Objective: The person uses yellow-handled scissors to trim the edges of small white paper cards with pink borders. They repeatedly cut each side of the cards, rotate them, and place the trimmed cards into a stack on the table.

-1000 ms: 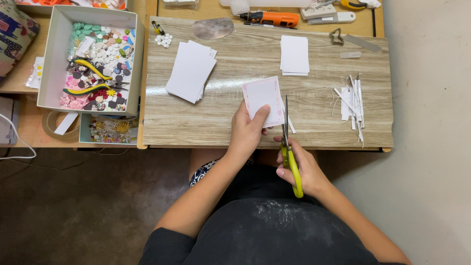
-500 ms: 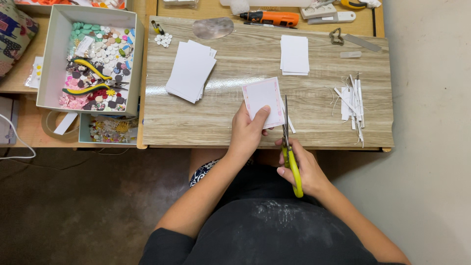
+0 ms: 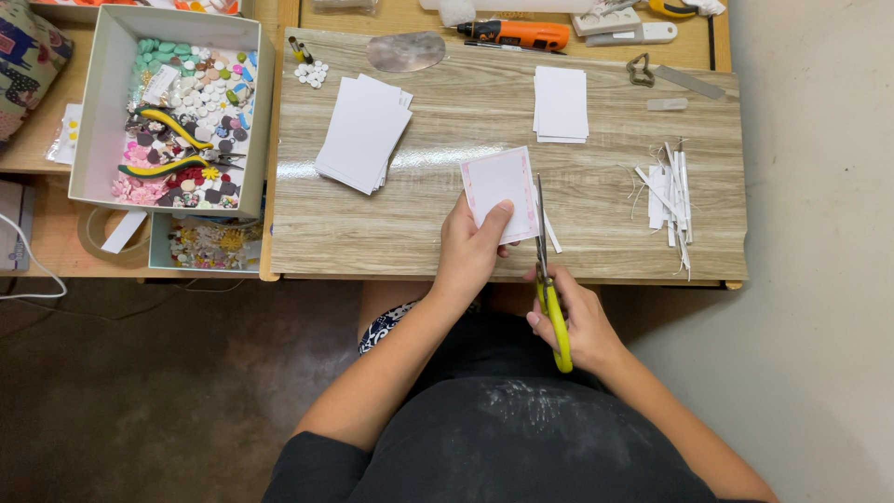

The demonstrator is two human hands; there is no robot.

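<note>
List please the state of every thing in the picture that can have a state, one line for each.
left hand: holding the card by its lower edge
card: white with pink border, held flat above the table
right hand: gripping the scissors handles
scissors: blades nearly shut along the card's right edge
white card stack: fanned, lying flat
small card stack: neat, flat
paper strips: cut, piled loosely
box: open, filled with beads and pliers

A pale open cardboard box (image 3: 93,112) stands at the desk's left end. Small clear packets (image 3: 200,244) lie just below it.
</note>
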